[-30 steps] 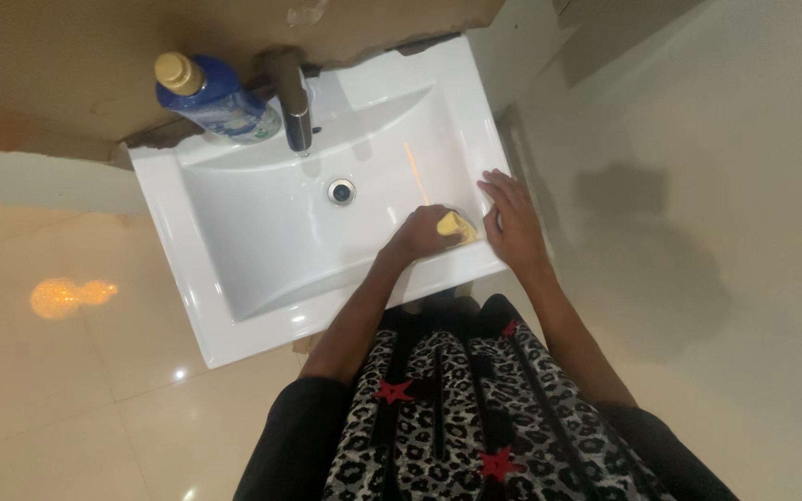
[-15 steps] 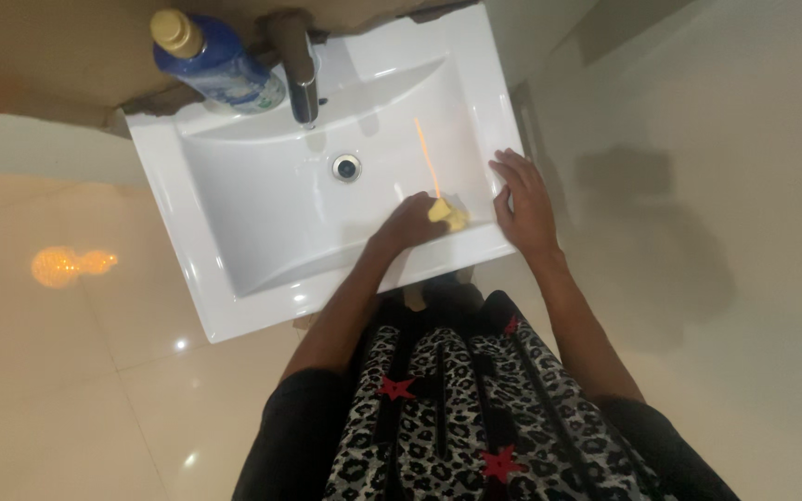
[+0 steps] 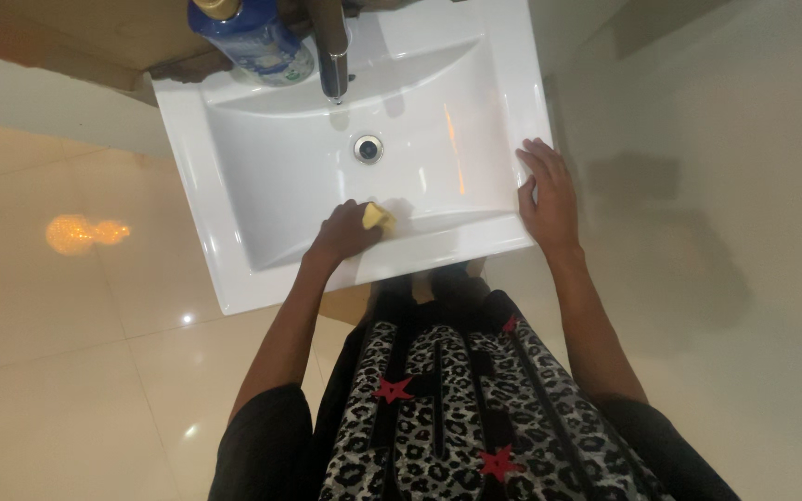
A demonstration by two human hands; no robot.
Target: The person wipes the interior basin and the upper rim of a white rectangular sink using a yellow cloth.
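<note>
The left hand [image 3: 343, 234] is closed around a small yellow sponge [image 3: 378, 217], pressing it against the inner wall of a white rectangular washbasin [image 3: 262, 186]. Only a corner of the sponge shows past the fingers, on the side toward the other hand. The hand sits low on the basin's near slope, just inside the rim closest to the person's body.

The right hand [image 3: 547, 197] lies open and flat, fingers spread, on the basin's outer edge, well apart from the left hand and holding nothing. Its fingertips point away from the body along the rim.

Beyond the left hand, toward the far side of the bowl, is the round metal drain [image 3: 368, 147], and further still a dark metal tap [image 3: 330, 46] reaches over the bowl. Beside the tap, on the far rim and roughly in line with the left forearm, stands a blue bottle with a gold cap [image 3: 254, 35].

Below both hands the person's leopard-print garment with red stars [image 3: 447, 408] fills the near view. Glossy pale floor tiles [image 3: 67, 371] spread out beyond the left arm, with a bright light reflection on them.
</note>
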